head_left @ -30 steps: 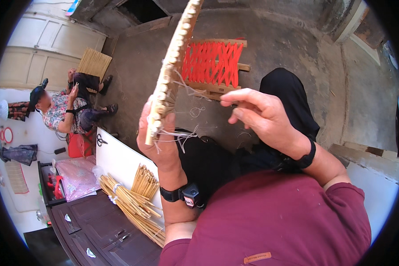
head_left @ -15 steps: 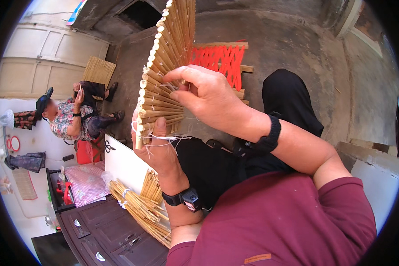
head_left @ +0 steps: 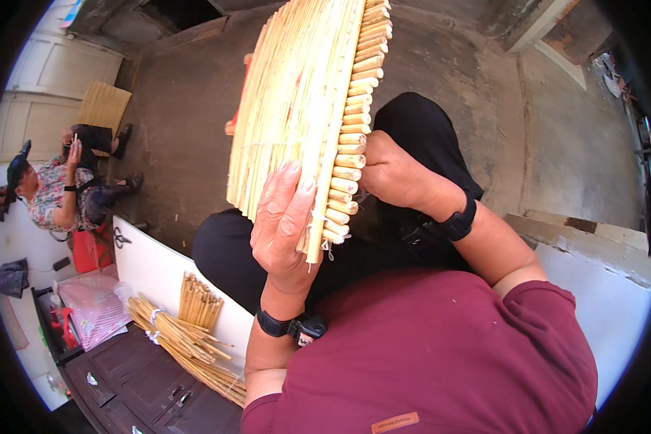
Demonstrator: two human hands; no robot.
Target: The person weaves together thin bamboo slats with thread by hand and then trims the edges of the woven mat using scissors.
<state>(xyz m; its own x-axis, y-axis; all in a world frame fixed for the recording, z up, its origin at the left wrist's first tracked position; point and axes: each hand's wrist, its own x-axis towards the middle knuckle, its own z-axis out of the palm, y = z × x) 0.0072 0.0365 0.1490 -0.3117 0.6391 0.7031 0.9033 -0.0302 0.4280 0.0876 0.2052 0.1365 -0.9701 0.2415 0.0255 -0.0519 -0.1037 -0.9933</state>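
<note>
A mat of straight, pale-yellow stalks (head_left: 289,108) stands tilted up in front of me, its broad face toward me. A row of round cut ends (head_left: 351,163) runs down its right edge, with bits of white thread showing at the near corner. My left hand (head_left: 278,224) grips that near corner, its fingers lying over the face and the thumb hidden. Beside the right edge, partly behind the mat, my right hand (head_left: 394,173) is closed. Its fingertips are hidden, so whatever it may hold does not show.
At left, bundled stalks (head_left: 166,325) and a shorter bunch (head_left: 199,300) lie by a white board (head_left: 152,253) bearing black scissors (head_left: 121,237). A dark wooden cabinet (head_left: 130,376) stands below. Further left, another person (head_left: 58,192) sits holding a thin stick, a stalk panel (head_left: 103,105) nearby.
The mat has been turned, so its broad face shows and its cut ends moved from left to right. My right hand left the threads on the inner side and went to the right edge.
</note>
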